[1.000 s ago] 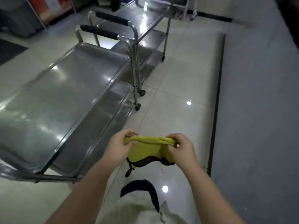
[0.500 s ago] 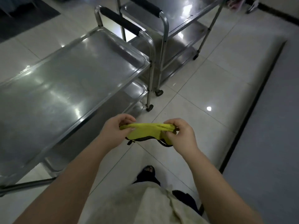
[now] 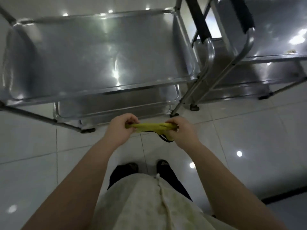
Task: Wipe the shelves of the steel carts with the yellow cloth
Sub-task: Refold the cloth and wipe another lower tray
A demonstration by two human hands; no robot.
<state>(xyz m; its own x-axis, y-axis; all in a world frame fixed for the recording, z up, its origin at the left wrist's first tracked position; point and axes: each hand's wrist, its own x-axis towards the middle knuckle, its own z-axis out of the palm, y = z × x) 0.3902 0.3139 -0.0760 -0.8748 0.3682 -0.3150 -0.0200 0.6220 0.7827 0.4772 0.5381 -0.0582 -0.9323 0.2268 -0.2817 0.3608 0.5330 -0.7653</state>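
Two hands on the job: the left hand [image 3: 119, 128] and the right hand [image 3: 181, 131] each pinch one end of the cloth [image 3: 149, 127], fingers curled tight round it. It's soft, yellow, bunched into a thick rope, with a thin black trim [image 3: 166, 139] sagging in a loop under the right end. It hangs in the air at dead centre, above the floor [image 3: 249, 130], just short of the near cart [image 3: 172, 13] and touching no shelf.

That cart fills 11 o'clock: brushed steel, glossy, a flat rectangular top shelf [image 3: 99, 55] with a raised rolled rim and round corners. A lower shelf [image 3: 116, 103] peeks out beneath at 12. The far cart [image 3: 265, 47] sits at 2 o'clock, same steel, right beside the first. Two black padded handles [image 3: 199, 22] on bent tubes stand between the carts. A small dark caster [image 3: 193, 107] rests at 1 o'clock. Pale shiny tiles everywhere, spotted with lamp glare.

Down at 6: a light shirt [image 3: 146, 205] and dark shoes [image 3: 131, 166].

The cloth's long axis runs 9 to 3, level, parallel to the near cart's front edge.
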